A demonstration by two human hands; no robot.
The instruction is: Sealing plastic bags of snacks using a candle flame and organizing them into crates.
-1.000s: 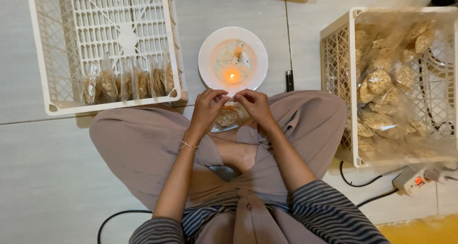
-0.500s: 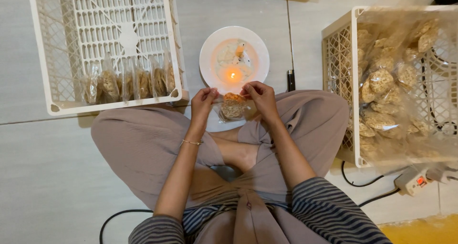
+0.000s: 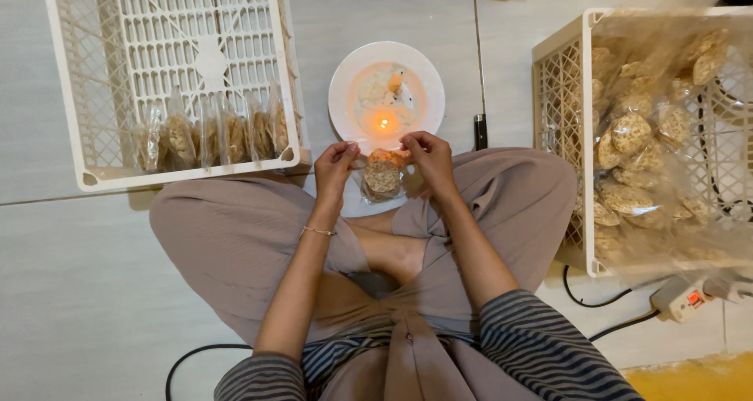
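Two white crates, one plate, one lit candle, perhaps five packed bags.

Plate: lying on the floor between two crates, candle sitting on it.
Left crate: holding packets along its near edge.
Right crate: holding heaped packets.
Hands' packet: hanging at the plate's near edge.

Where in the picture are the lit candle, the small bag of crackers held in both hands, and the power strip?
lit candle (image 3: 383,122), head view, on its flame.
small bag of crackers (image 3: 382,177), head view, on the round cracker showing through the plastic.
power strip (image 3: 682,297), head view, on its white body beside the red switch.
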